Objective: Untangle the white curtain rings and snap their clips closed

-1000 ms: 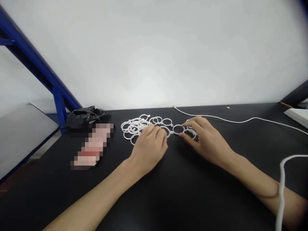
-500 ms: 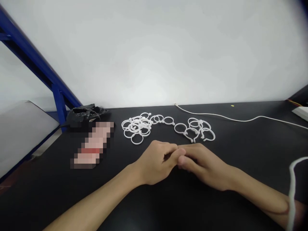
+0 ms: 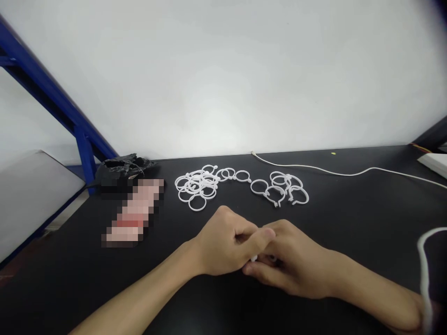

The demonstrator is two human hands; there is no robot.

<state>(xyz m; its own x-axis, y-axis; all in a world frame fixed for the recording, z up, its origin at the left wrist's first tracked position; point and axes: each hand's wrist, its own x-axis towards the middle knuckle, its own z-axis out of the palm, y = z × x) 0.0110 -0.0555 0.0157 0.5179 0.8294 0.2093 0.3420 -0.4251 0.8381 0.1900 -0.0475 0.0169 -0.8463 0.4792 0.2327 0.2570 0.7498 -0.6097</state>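
A black table point(image 3: 209, 311) meets a white wall point(image 3: 223, 93). At lower middle, the left hand point(image 3: 232, 244) and right hand point(image 3: 295, 260) curl together, gripping a small white plastic-looking piece point(image 3: 254, 258), mostly hidden; I cannot tell its long axis. Above lie thin white rings: a heap point(image 3: 197, 183) nearer the left hand, a looser bunch point(image 3: 288, 177) nearer the right.

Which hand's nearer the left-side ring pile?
Left. The left hand is on the near side of the pile of white rings, slightly right; the right hand is farther off to the right.
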